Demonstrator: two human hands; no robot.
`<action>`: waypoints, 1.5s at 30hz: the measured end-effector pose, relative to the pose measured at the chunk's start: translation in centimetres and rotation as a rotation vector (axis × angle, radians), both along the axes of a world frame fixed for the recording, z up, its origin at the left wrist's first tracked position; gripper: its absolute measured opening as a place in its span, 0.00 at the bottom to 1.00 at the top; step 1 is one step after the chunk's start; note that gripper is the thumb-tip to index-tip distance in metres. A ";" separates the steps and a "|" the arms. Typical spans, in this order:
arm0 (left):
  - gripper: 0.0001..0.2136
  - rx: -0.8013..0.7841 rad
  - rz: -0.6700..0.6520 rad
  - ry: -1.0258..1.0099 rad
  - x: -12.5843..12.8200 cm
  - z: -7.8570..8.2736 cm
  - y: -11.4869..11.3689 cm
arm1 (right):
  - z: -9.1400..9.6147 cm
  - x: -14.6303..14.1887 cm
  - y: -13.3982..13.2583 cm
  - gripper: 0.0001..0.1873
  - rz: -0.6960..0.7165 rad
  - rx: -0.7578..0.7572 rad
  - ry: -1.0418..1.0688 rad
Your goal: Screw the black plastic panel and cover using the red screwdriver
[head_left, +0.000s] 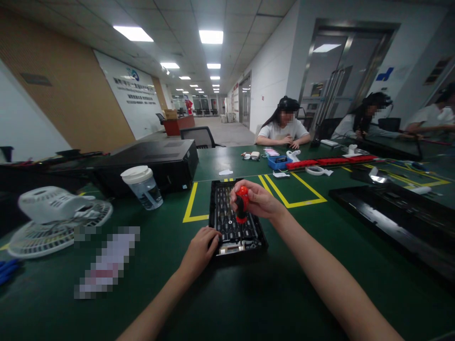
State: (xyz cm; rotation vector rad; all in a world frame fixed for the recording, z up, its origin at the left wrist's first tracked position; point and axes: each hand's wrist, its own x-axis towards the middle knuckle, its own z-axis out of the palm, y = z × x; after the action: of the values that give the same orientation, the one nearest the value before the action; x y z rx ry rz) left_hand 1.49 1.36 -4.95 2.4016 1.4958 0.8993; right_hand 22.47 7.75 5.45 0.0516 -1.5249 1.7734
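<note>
My right hand is wrapped round the red and black handle of a screwdriver, held upright with its shaft pointing down. Below it lies a black keyboard-like case with rows of dark, rounded cells. Bare metal-looking parts show at the case's near end. Whether the screwdriver's tip touches the case is too dark to tell. My left hand grips the near left edge of the case, its fingers curled over the rim and partly hidden.
A lidded clear cup and a white fan stand left, before a black computer case. Yellow tape marks the green table. Right lies a large black panel. Co-workers sit across; a blue tray is near one.
</note>
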 end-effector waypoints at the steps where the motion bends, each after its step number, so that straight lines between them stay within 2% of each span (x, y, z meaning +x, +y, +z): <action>1: 0.11 -0.002 0.000 -0.002 0.0 0.0 0.0 | 0.0 0.0 0.0 0.14 -0.002 0.007 0.000; 9: 0.11 -0.017 -0.005 -0.012 0.0 -0.2 0.1 | 0.2 -0.2 -0.2 0.13 -0.024 0.027 0.012; 30: 0.12 0.003 -0.001 -0.008 0.0 -0.4 0.3 | 0.1 0.4 -0.3 0.16 -0.158 0.007 -0.031; 45: 0.11 -0.018 -0.003 -0.008 0.2 0.3 -0.1 | 0.3 -0.4 -0.7 0.14 -0.134 -0.016 -0.041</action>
State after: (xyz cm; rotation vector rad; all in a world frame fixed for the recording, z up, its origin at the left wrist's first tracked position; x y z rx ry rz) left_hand 1.65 1.30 -4.69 2.3845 1.4902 0.8890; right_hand 22.08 7.02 5.71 -0.0935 -1.5070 1.6889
